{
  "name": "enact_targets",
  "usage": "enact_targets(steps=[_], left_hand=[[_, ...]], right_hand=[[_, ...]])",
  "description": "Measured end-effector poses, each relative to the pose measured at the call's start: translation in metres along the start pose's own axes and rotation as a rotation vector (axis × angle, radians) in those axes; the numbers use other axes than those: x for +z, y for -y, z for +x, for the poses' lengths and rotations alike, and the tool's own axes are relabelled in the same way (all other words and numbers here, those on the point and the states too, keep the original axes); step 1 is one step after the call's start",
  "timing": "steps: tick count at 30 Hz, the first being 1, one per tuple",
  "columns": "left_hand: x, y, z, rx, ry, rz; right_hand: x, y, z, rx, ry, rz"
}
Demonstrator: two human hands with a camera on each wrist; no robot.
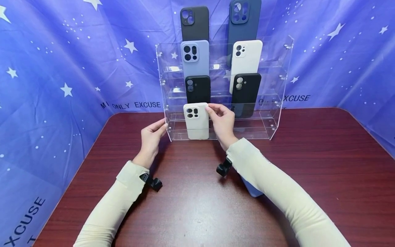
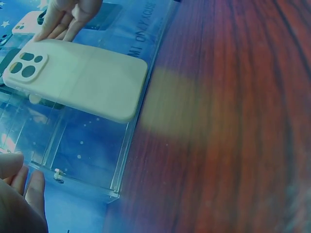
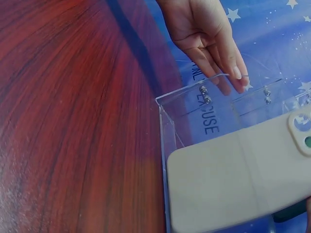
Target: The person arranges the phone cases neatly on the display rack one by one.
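A clear acrylic tiered display rack [image 1: 284, 75] stands on the table. In its lowest front tier, a cream phone case [image 1: 197, 127] stands upright, camera cutouts at the upper left. My right hand [image 1: 224, 125] pinches the upper right edge of this case between thumb and fingers. At the rack's left side panel, my left hand [image 1: 150, 139] holds the panel's edge, thumb on one side and fingertips on the other, as the right wrist view shows. The cream case [image 2: 87, 80] fills much of the left wrist view, its lower end inside the rack's front lip.
Behind it rise a black case [image 1: 197, 90], a lavender case [image 1: 195, 67] and a dark grey case [image 1: 199, 31]. The right column holds another black case [image 1: 247, 89], a white case [image 1: 251, 56] and a navy case [image 1: 251, 29]. A blue case [image 1: 253, 191] lies partly under my right forearm.
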State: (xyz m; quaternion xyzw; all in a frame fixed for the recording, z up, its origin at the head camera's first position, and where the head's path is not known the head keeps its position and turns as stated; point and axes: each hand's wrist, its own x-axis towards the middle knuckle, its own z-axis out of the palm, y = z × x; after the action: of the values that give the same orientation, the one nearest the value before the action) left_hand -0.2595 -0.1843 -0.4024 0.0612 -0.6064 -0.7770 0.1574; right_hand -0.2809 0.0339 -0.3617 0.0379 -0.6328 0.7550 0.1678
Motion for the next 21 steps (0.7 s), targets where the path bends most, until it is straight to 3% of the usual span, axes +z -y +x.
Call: enact_targets(steps=[8,14,21], left_hand=[[0.0,-0.001,-0.001,-0.009,-0.006,0.003],[0.001,0.0,0.0,-0.011,-0.008,-0.008],[0.001,-0.001,-0.001,-0.003,-0.007,-0.013]], right_hand=[[0.004,0.03,-0.015,0.053,-0.048,-0.116],[0.002,0.003,-0.002,0.063,-0.099,-0.115],[-0.004,0.008,-0.004,0.03,-0.092,-0.062]])
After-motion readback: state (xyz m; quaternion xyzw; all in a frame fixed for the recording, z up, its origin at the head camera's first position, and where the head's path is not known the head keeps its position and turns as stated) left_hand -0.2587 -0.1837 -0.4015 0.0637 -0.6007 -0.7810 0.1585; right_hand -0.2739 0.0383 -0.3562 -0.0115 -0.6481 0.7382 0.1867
